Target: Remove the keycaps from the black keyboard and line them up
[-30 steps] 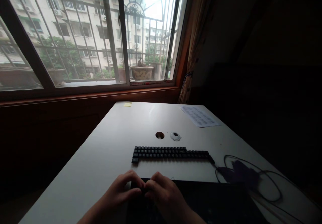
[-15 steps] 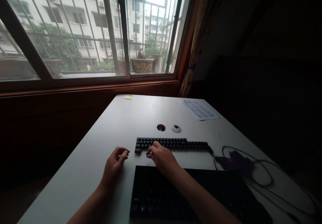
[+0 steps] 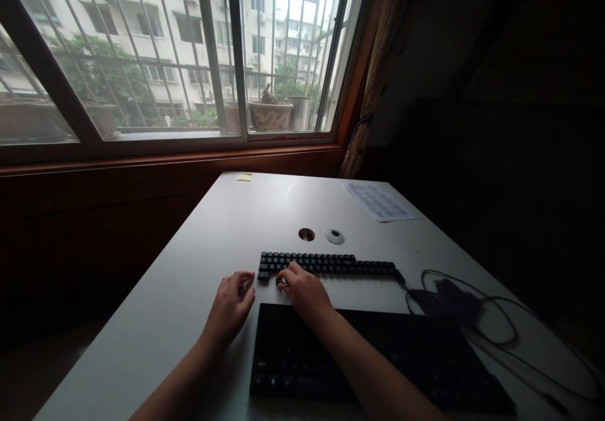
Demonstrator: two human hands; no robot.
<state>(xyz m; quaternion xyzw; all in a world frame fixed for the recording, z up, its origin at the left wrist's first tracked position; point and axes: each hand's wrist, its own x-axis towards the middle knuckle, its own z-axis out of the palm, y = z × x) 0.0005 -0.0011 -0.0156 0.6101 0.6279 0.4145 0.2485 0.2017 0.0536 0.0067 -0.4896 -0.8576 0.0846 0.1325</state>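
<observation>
Rows of black keycaps (image 3: 326,265) stand lined up on the white table, with one larger keycap (image 3: 263,276) at their lower left corner. My right hand (image 3: 305,292) is closed in a pinch on a small dark keycap (image 3: 282,281), just below the rows; the fingers partly cover it. To the left, my left hand (image 3: 232,304) hovers by the larger keycap, fingers curved and thumb apart, with nothing visible between them. Nearer to me lies a black keyboard (image 3: 397,351), partly under my right forearm. Some keys show in its lower left; much of it is too dark to make out.
A dark purple cloth-like item (image 3: 449,301) and a looping black cable (image 3: 508,326) lie at the right. Further back are a round hole (image 3: 307,235), a round grommet cover (image 3: 335,237), printed sheets (image 3: 380,202) and a yellow sticky note (image 3: 244,177).
My left hand has moved right, closer to the larger keycap, and its fingers have spread a little. The right hand stays pinched in nearly the same place. The view has shifted slightly.
</observation>
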